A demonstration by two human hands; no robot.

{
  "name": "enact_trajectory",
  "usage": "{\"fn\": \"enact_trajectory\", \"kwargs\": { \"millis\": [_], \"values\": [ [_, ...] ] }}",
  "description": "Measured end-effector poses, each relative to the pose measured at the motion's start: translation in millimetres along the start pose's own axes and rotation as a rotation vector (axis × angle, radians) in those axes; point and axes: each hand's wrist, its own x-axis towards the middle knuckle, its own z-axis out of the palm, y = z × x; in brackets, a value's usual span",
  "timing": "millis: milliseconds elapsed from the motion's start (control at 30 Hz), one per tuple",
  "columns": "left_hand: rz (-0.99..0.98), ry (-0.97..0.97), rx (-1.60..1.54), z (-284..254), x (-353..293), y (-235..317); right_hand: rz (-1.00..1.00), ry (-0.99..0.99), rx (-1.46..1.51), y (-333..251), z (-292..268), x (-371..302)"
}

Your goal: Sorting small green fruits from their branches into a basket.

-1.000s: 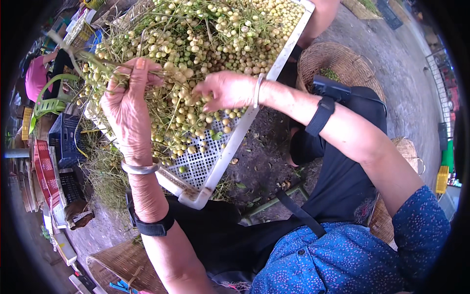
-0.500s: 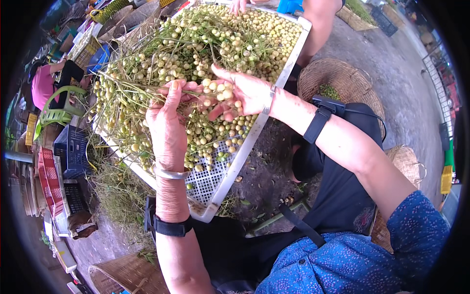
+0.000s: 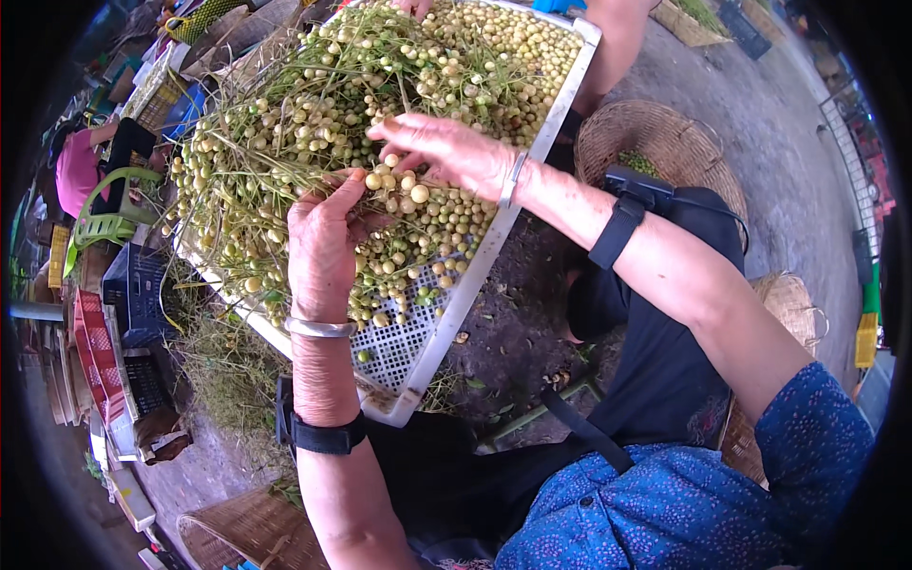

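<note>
My left hand [image 3: 325,228] pinches a stem sprig between thumb and fingers. Small round pale yellow fruits [image 3: 394,186] hang in a cluster at its fingertips. Just above this cluster is my right hand [image 3: 448,154], its fingers stretched out and apart; I see nothing held in it. Both hands are over a white plastic crate [image 3: 451,318] with a perforated bottom. A heap of stems with fruits [image 3: 313,123] fills its left and middle, while loose fruits [image 3: 532,71] cover the far right part.
Another person's hand [image 3: 415,8] reaches in at the far edge. A wicker basket [image 3: 689,157] with some green fruits stands to the right. Stripped stems [image 3: 233,366] lie on the floor left of the crate, near a dark blue crate [image 3: 138,290]. Another basket [image 3: 256,527] is at lower left.
My right hand has lifted up and away to the left from the fruit cluster, its fingers now stretched above it. My left hand stays on the sprig, almost unmoved.
</note>
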Motion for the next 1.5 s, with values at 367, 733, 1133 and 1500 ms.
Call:
{"fn": "enact_trajectory", "kwargs": {
  "millis": [367, 733, 1133, 1500],
  "values": [
    [0.094, 0.048, -0.053, 7, 3, -25, -0.086, 0.310, -0.025, 11, 28, -2],
    [0.046, 0.064, 0.007, 6, 8, -29, -0.142, 0.025, 0.042, 17, 24, -5],
    [0.190, 0.127, 0.072, 28, -3, -20, 0.288, 0.660, 0.316, 30, 4, -2],
    [0.104, -0.018, -0.041, 16, -2, -2, 0.407, -0.114, 0.556, 29, -2, -2]
  ]
}}
